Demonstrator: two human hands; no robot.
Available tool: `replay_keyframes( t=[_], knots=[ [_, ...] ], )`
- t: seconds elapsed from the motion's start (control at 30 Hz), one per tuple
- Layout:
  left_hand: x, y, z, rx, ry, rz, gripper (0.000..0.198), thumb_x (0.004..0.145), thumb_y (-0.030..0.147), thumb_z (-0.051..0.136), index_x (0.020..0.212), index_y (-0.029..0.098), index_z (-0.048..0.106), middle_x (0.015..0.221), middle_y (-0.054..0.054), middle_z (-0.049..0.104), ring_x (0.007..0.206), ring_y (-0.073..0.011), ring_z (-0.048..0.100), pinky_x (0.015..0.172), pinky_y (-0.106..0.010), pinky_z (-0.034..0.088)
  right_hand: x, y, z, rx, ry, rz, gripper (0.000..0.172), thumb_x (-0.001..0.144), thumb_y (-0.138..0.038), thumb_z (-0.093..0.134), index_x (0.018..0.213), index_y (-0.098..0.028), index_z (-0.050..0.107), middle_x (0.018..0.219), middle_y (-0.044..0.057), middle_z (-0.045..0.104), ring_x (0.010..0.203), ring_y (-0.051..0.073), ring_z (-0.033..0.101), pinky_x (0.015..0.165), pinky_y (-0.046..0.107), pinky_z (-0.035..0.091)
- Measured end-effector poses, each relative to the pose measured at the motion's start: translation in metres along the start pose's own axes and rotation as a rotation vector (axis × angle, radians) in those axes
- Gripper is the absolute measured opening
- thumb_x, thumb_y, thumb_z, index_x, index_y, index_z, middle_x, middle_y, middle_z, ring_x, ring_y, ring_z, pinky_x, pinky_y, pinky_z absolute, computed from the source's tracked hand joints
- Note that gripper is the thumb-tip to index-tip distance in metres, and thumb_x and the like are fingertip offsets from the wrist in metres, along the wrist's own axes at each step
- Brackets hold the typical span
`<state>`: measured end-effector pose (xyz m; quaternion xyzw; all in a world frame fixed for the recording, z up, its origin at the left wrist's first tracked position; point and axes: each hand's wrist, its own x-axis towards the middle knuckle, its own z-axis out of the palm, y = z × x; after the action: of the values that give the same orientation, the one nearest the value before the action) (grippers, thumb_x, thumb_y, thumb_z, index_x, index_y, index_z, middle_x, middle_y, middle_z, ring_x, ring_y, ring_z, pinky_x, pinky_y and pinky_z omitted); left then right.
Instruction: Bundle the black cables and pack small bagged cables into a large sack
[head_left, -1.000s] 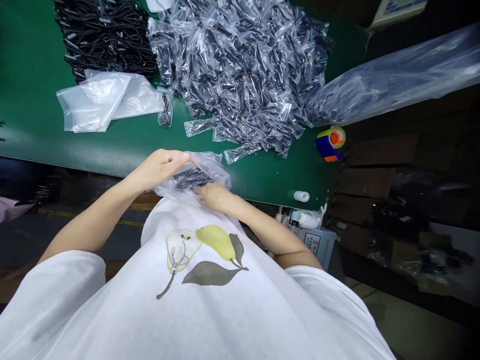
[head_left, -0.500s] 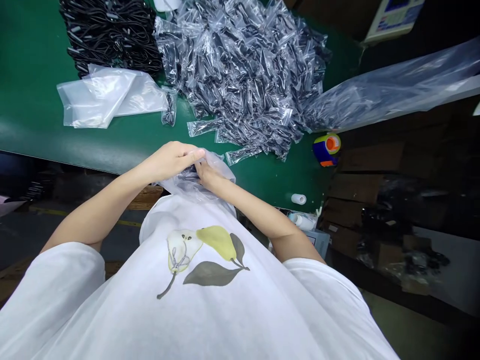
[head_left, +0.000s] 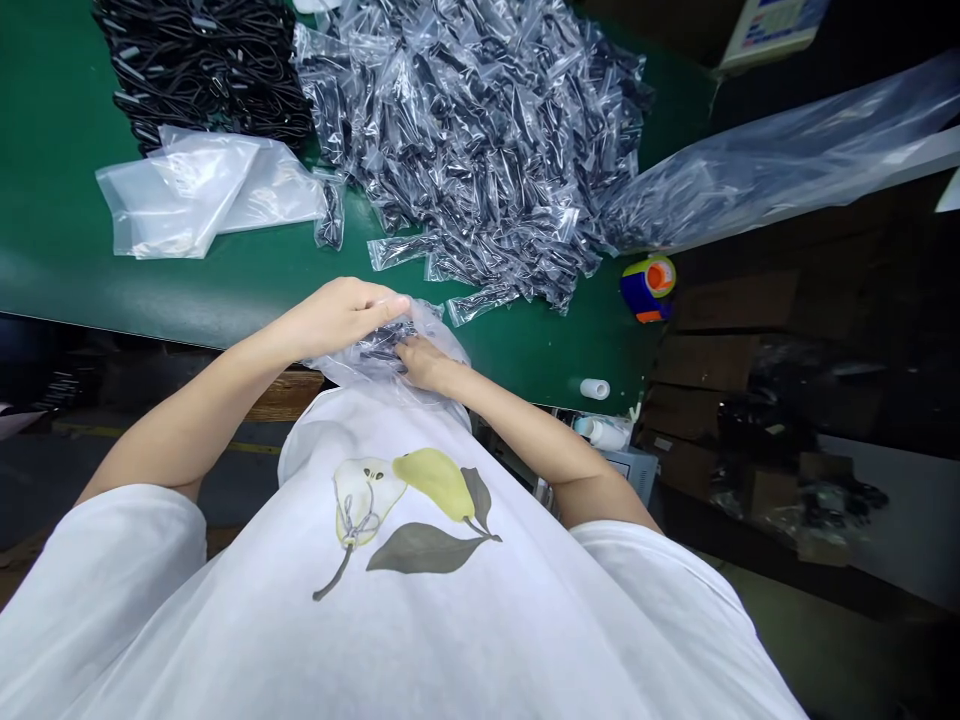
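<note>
My left hand (head_left: pixel 351 315) grips the upper edge of a large clear plastic bag (head_left: pixel 352 372), thumb lying along the rim. The bag is against my shirt at the table's front edge. Dark cable packets (head_left: pixel 381 345) show inside it. In the bag's mouth, my right hand (head_left: pixel 424 362) has its fingers apart and slightly bent, touching the packets; I see nothing held in it. Just beyond the bag lies a big heap of small zip bags with black cables (head_left: pixel 487 130). One bagged cable (head_left: pixel 330 212) rests apart from the heap.
Black cable bundles (head_left: pixel 202 70) sit at the back left of the green table (head_left: pixel 52 230), with flat clear bags (head_left: pixel 180 195) before them. A long plastic bag (head_left: pixel 750 165) extends right. A tape dispenser (head_left: pixel 646 290) and a white roll (head_left: pixel 595 389) are near the right edge.
My right hand has drawn back slightly and its fingers have loosened, so more of the packets in the bag show. My left hand keeps its hold. The view has shifted slightly.
</note>
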<state>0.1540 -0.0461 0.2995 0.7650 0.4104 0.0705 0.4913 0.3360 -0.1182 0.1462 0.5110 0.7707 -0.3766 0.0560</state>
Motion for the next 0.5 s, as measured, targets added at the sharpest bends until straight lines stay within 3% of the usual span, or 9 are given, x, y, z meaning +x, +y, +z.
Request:
replay_keyframes(
  t=[0.07, 0.17, 0.27, 0.3, 0.37, 0.43, 0.5],
  knots=[
    [-0.001, 0.001, 0.0, 0.002, -0.01, 0.003, 0.048, 0.092, 0.052, 0.039, 0.076, 0.015, 0.066, 0.062, 0.002, 0.05, 0.061, -0.0122, 0.046, 0.061, -0.025, 0.034, 0.0, 0.001, -0.007, 0.013, -0.056, 0.018, 0.016, 0.074, -0.018, 0.074, 0.089, -0.015, 0.069, 0.105, 0.016, 0.072, 0.1, 0.034, 0.068, 0.095, 0.044, 0.051],
    [-0.002, 0.001, 0.001, 0.007, -0.006, 0.006, 0.047, 0.093, 0.051, 0.039, 0.074, 0.017, 0.065, 0.063, 0.001, 0.054, 0.064, -0.0132, 0.049, 0.062, -0.025, 0.035, -0.005, 0.001, -0.018, 0.071, -0.081, 0.024, 0.021, 0.077, -0.02, 0.071, 0.098, -0.018, 0.069, 0.104, 0.009, 0.074, 0.094, 0.027, 0.07, 0.09, 0.038, 0.053],
    [-0.003, 0.001, 0.002, 0.021, 0.003, 0.001, 0.05, 0.094, 0.052, 0.04, 0.069, 0.017, 0.063, 0.062, 0.0, 0.055, 0.063, -0.014, 0.051, 0.062, -0.026, 0.037, -0.01, -0.001, -0.03, 0.168, 0.02, 0.082, 0.038, 0.086, -0.027, 0.065, 0.123, -0.019, 0.062, 0.122, 0.01, 0.071, 0.112, 0.028, 0.067, 0.1, 0.042, 0.051],
    [-0.002, 0.001, 0.003, 0.024, 0.014, 0.001, 0.05, 0.094, 0.053, 0.04, 0.069, 0.017, 0.064, 0.062, 0.0, 0.056, 0.064, -0.0144, 0.052, 0.063, -0.026, 0.038, -0.011, -0.002, -0.033, 0.294, 0.089, 0.125, 0.044, 0.087, -0.026, 0.064, 0.13, -0.019, 0.058, 0.131, 0.011, 0.067, 0.121, 0.029, 0.063, 0.105, 0.045, 0.049],
    [0.001, 0.002, 0.004, 0.023, 0.048, 0.01, 0.048, 0.094, 0.052, 0.041, 0.074, 0.017, 0.067, 0.065, -0.001, 0.061, 0.068, -0.0159, 0.056, 0.066, -0.026, 0.041, -0.015, -0.007, -0.038, 0.759, 0.188, 0.248, 0.051, 0.083, -0.02, 0.067, 0.133, -0.02, 0.056, 0.139, 0.01, 0.063, 0.131, 0.027, 0.057, 0.114, 0.046, 0.043],
    [0.006, 0.003, 0.004, 0.02, 0.082, 0.027, 0.048, 0.095, 0.052, 0.041, 0.078, 0.016, 0.069, 0.069, -0.002, 0.065, 0.073, -0.0172, 0.059, 0.069, -0.025, 0.042, -0.021, -0.013, -0.038, 1.246, 0.164, 0.358, 0.044, 0.078, -0.014, 0.07, 0.121, -0.019, 0.062, 0.127, 0.008, 0.07, 0.122, 0.025, 0.063, 0.112, 0.046, 0.047],
    [0.011, 0.004, 0.005, 0.017, 0.097, 0.039, 0.051, 0.096, 0.053, 0.04, 0.081, 0.015, 0.071, 0.072, -0.003, 0.068, 0.076, -0.0182, 0.061, 0.071, -0.026, 0.044, -0.026, -0.022, -0.033, 1.48, 0.067, 0.415, 0.024, 0.079, -0.017, 0.068, 0.103, -0.016, 0.065, 0.102, 0.009, 0.076, 0.102, 0.026, 0.072, 0.1, 0.048, 0.056]
  ],
)
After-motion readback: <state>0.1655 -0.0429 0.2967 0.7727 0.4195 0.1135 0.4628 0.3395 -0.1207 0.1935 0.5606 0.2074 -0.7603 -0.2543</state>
